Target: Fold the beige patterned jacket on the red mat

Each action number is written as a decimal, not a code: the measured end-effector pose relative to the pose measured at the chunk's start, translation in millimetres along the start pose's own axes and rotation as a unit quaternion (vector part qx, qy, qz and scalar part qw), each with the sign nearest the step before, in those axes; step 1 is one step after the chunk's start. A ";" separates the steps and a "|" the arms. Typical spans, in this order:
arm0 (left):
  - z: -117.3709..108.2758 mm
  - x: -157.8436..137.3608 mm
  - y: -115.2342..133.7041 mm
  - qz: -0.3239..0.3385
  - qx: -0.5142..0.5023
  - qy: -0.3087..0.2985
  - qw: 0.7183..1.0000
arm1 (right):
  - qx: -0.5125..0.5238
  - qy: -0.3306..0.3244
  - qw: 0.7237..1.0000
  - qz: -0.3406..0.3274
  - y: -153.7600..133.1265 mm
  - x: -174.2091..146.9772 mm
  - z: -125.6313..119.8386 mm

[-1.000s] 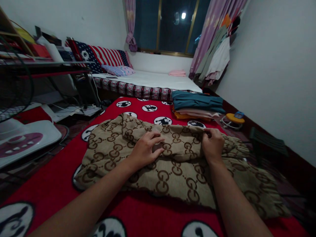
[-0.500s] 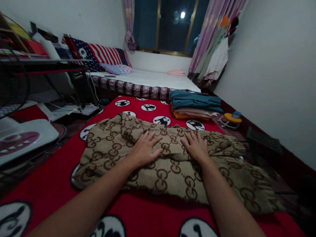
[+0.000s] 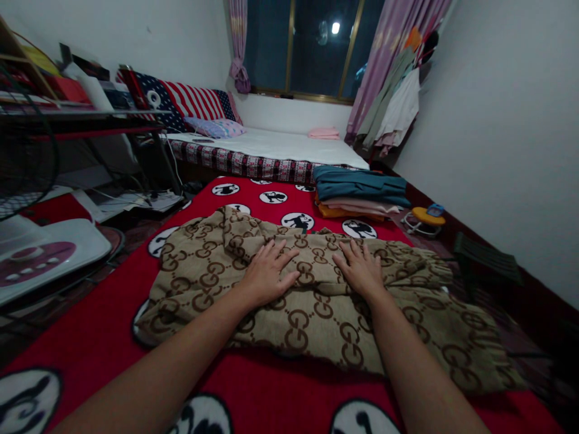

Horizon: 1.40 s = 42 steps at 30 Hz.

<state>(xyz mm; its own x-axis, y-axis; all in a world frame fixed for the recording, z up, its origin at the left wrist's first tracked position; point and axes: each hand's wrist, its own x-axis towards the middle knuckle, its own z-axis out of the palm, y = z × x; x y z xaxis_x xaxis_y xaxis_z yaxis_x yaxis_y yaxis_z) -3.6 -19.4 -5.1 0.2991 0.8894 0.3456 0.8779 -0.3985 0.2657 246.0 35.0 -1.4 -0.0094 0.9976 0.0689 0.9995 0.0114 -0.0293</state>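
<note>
From the head camera, a tan garment (image 3: 296, 316) with brown lettering lies crosswise on the red blanket (image 3: 253, 392), bunched in folds and reaching toward the blanket's right edge. The left hand (image 3: 269, 274) is palm down on the cloth, fingers fanned wide; the right hand (image 3: 360, 271), well apart from it, lies spread the same way. On the blanket's far right part sits a stack of folded clothes (image 3: 362, 188), teal on top. Beyond the blanket is a white-topped bed (image 3: 289, 144); right of the blanket, a yellow-seated stool (image 3: 427, 216)
</note>
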 end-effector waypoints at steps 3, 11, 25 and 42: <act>0.3 0.2 -0.2 0.000 0.001 -0.005 1.000 | 0.005 0.003 1.000 0.001 -0.2 -0.2 0.1; -0.4 0.5 1.0 -0.007 0.002 -0.005 1.000 | 0.013 0.000 1.000 0.002 -1.5 -1.3 -2.9; -21.6 10.5 -15.3 0.031 -0.113 -0.072 0.991 | 0.012 0.011 1.000 -0.001 1.0 -0.5 -0.5; -15.0 16.2 -74.7 -0.071 -0.053 -0.021 0.996 | 0.150 0.195 0.969 -0.009 -4.4 -2.0 -9.9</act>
<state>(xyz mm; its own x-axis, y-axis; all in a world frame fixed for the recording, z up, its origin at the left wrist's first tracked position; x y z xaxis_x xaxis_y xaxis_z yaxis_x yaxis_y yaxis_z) -70.0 21.5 -5.9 0.1918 0.9464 0.2599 0.8685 -0.2870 0.4042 241.9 32.2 8.5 0.0437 0.8963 0.4412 0.9451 0.1060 -0.3091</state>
